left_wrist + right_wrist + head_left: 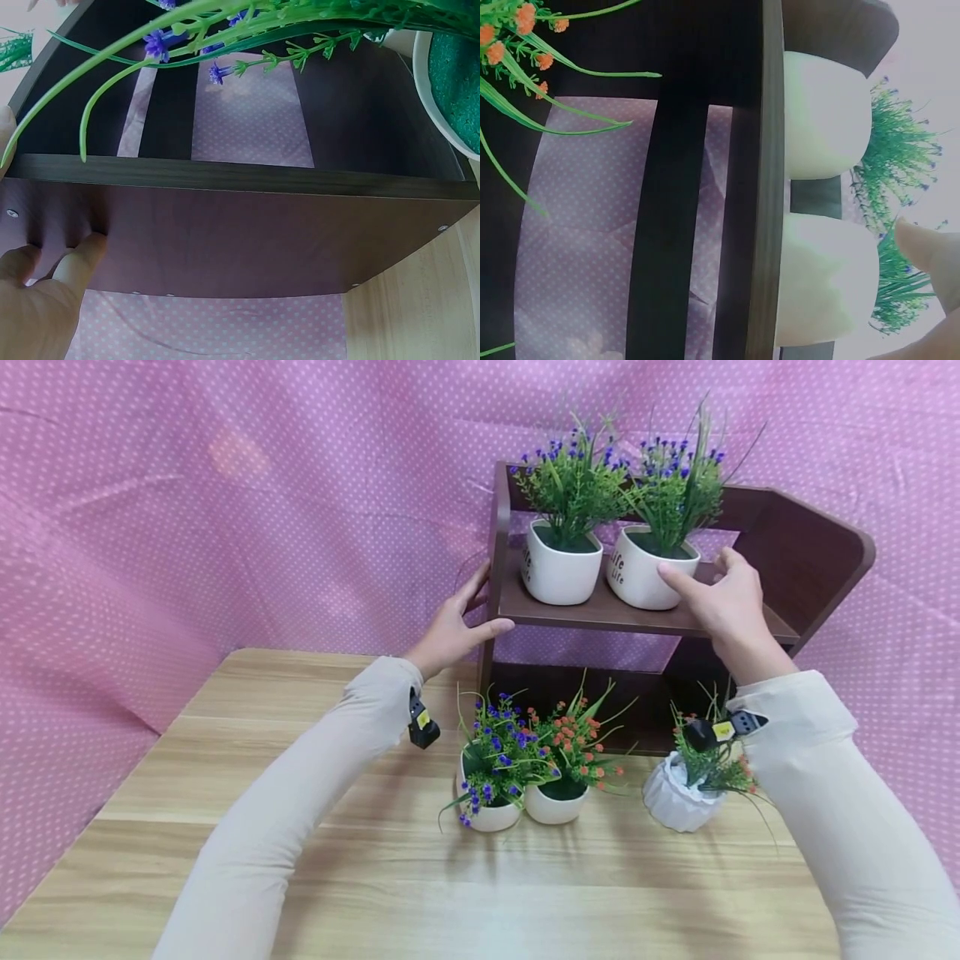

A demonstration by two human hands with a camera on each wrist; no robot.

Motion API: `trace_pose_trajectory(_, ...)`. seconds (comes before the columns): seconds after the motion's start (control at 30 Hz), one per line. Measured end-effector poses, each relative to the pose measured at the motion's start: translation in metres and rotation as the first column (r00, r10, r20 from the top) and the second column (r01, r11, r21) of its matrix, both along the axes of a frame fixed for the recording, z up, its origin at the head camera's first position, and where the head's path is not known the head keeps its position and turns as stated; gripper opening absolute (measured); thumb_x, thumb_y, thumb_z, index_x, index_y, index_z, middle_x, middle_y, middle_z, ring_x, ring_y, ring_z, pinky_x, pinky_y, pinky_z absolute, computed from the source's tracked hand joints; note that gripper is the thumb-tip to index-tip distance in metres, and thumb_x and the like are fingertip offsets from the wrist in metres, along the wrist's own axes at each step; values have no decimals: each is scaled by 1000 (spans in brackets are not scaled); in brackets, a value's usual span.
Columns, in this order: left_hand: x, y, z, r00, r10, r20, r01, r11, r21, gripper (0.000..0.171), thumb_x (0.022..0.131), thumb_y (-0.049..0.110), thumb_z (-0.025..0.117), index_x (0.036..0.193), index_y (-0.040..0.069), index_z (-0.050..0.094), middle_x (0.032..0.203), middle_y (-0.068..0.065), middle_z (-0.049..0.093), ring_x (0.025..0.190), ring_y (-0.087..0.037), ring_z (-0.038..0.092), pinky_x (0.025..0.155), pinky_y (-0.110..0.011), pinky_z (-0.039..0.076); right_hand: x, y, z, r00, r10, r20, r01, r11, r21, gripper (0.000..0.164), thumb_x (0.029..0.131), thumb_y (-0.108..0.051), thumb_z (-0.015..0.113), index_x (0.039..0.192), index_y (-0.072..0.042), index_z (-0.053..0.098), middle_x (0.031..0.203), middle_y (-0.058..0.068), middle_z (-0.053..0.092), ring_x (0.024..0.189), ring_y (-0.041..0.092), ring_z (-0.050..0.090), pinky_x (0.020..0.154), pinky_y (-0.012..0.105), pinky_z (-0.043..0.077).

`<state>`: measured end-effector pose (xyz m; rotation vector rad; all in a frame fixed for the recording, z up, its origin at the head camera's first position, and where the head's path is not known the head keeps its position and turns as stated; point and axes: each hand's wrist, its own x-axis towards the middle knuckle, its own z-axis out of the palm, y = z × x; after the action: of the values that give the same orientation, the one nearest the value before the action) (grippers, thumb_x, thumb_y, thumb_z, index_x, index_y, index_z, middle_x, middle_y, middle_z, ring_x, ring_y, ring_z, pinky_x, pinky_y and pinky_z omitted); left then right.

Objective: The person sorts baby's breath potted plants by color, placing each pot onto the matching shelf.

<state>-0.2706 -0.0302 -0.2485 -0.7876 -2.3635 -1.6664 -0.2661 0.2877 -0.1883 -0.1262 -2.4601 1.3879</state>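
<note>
A dark brown wooden shelf [607, 620] stands on the table with two white pots of purple-flowered artificial plants on its upper board. My left hand [453, 631] grips its left side panel, thumb at the front edge and fingertips against the outer face [187, 240]. At the right-hand white pot [648, 578], my right hand [731, 606] is spread, its thumb overlapping the rim in the head view. That thumb shows beside the greenery in the right wrist view, above the pot [829, 281]. The left-hand white pot [562, 572] stands close beside it, "Life" lettering on its side.
On the table [360, 877] before the shelf stand a blue-flowered pot [491, 817], an orange-flowered pot [555, 807] and, farther right, a white fluted pot [682, 802] under my right forearm. Pink dotted cloth [337, 510] hangs behind.
</note>
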Motion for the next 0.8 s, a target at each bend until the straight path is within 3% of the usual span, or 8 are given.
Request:
trace_pose_trajectory(0.2, 0, 0, 1, 1000, -4, 10, 4, 1000, 19, 83, 90, 11, 67, 155, 13, 15, 159, -10, 20, 139, -30, 33, 109, -47, 36, 13, 5, -4, 999, 33, -25, -33, 999, 13, 101, 86, -50, 64, 153, -1, 6, 158, 19, 14, 145, 31, 18, 118, 41, 19)
trace_pose_trajectory(0.33, -6, 0, -3, 1000, -10, 13, 10, 1000, 22, 85, 90, 11, 68, 155, 14, 14, 159, -9, 19, 140, -30, 33, 109, -46, 36, 22, 6, -6, 998, 55, -21, -55, 998, 18, 101, 87, -50, 63, 153, -2, 4, 159, 17, 13, 145, 31, 17, 118, 43, 18)
trace_pose_trajectory(0.53, -26, -2, -19, 1000, -5, 3, 5, 999, 35, 87, 88, 17, 70, 155, 25, 15, 159, -1, 20, 140, -25, 34, 109, -42, 38, 35, 6, -12, 997, 68, -19, -68, 997, 28, 100, 87, -50, 62, 154, -4, 5, 159, 15, 15, 145, 30, 17, 117, 47, 21)
trace_pose_trajectory(0.8, -31, -3, -23, 1000, 18, -15, -18, 1000, 13, 86, 88, 25, 71, 154, 33, 17, 158, 6, 22, 138, -19, 37, 108, -37, 40, 52, 3, -23, 995, 100, -24, -100, 995, 21, 96, 88, -47, 63, 155, -7, 7, 159, 12, 17, 145, 28, 17, 117, 47, 20)
